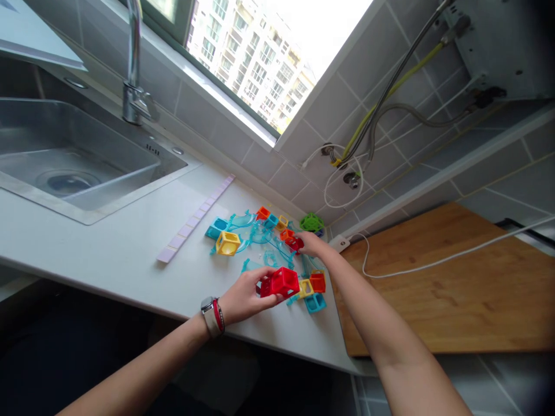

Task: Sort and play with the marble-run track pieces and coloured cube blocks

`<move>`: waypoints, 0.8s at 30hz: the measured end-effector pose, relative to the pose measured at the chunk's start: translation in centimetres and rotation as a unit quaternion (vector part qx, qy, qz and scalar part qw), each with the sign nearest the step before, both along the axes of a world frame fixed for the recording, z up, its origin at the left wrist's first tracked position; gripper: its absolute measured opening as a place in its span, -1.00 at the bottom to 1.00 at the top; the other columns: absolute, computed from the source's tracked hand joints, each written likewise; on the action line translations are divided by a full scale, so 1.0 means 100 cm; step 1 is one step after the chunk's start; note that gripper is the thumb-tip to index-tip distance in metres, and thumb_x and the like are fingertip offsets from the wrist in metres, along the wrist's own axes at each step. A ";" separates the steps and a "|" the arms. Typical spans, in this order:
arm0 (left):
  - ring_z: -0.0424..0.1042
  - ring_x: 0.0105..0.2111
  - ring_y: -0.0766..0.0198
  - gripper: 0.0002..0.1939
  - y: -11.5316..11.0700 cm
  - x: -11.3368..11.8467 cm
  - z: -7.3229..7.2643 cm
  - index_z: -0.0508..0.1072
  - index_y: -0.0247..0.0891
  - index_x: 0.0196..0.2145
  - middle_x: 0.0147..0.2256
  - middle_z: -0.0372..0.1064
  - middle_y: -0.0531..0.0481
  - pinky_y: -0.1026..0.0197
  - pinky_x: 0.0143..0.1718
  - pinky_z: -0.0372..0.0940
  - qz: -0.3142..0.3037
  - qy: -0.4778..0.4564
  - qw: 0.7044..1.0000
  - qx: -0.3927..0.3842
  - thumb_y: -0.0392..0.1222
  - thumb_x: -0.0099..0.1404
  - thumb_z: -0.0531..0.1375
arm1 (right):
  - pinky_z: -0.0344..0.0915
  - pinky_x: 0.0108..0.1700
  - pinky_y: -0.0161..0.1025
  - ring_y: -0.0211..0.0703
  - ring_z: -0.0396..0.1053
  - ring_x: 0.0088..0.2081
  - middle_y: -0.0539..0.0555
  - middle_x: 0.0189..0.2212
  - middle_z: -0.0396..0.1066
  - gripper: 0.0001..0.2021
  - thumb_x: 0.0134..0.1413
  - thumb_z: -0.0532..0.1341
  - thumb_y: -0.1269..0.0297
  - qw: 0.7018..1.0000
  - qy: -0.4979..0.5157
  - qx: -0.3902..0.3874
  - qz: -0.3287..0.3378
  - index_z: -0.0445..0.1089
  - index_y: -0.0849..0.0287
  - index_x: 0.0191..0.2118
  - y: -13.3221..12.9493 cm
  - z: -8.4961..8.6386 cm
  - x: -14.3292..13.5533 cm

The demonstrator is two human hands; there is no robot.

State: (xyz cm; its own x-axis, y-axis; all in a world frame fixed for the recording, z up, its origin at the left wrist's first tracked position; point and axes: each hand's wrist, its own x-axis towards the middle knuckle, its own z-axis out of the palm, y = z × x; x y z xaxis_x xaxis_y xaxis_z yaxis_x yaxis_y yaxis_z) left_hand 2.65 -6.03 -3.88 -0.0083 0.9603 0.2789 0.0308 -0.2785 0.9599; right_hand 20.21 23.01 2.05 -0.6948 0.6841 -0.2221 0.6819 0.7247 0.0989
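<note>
My left hand (246, 297) is closed on a red block (285, 282), held above the white countertop near its front edge. Farther back, my right hand (310, 244) has its fingers on a small red piece (296, 243) beside an orange block (287, 234). Between and behind the hands lie clear blue track pieces (260, 234). A yellow cube (228, 243) and a blue cube (216, 227) sit at the left of the pile. Near the right end of the counter are a yellow block (305, 288), an orange-red block (318, 282) and a blue block (315, 303).
A steel sink (89, 208) with a faucet (132, 98) is at the left. A pale purple strip (195, 219) lies on the counter (125, 248). A green ball-like piece (311, 222) rests by the wall. A wooden board (433, 300) and white cable (455, 257) are at the right.
</note>
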 end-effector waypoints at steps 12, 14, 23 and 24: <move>0.53 -0.19 0.15 -0.52 0.001 0.000 -0.002 0.47 -0.25 0.03 -0.14 0.55 -0.07 0.21 -0.25 0.44 0.012 0.005 1.000 -0.008 -0.04 0.19 0.33 | 0.25 -0.04 -0.14 0.06 0.36 -0.12 0.16 -0.13 0.33 -0.26 -0.09 0.43 0.34 0.999 0.009 0.040 0.010 0.34 -0.01 0.28 -0.010 -0.008 -0.001; 0.53 -0.20 0.15 -0.53 0.001 0.000 -0.002 0.47 -0.24 0.03 -0.14 0.55 -0.07 0.20 -0.24 0.44 0.009 0.002 1.000 -0.010 -0.03 0.19 0.33 | 0.25 -0.02 -0.13 0.06 0.36 -0.09 0.15 -0.10 0.33 -0.20 -0.09 0.42 0.35 0.999 0.024 0.045 0.008 0.26 -0.03 0.33 -0.011 -0.010 0.004; 0.53 -0.18 0.16 -0.53 0.001 0.000 -0.001 0.47 -0.24 0.04 -0.13 0.55 -0.06 0.20 -0.22 0.44 0.002 0.007 1.000 -0.014 -0.05 0.20 0.32 | 0.30 0.00 -0.13 0.02 0.37 -0.02 0.18 0.02 0.33 -0.34 -0.09 0.38 0.32 0.990 0.122 0.065 -0.010 0.21 0.16 0.17 -0.017 -0.024 0.025; 0.53 -0.18 0.16 -0.53 0.001 0.000 -0.001 0.47 -0.24 0.04 -0.13 0.55 -0.06 0.20 -0.22 0.44 0.001 0.007 1.000 -0.013 -0.05 0.20 0.32 | 0.31 -0.01 -0.12 0.01 0.38 -0.04 0.17 0.00 0.33 -0.38 -0.09 0.38 0.32 0.989 0.131 0.066 -0.011 0.23 0.16 0.14 -0.017 -0.025 0.027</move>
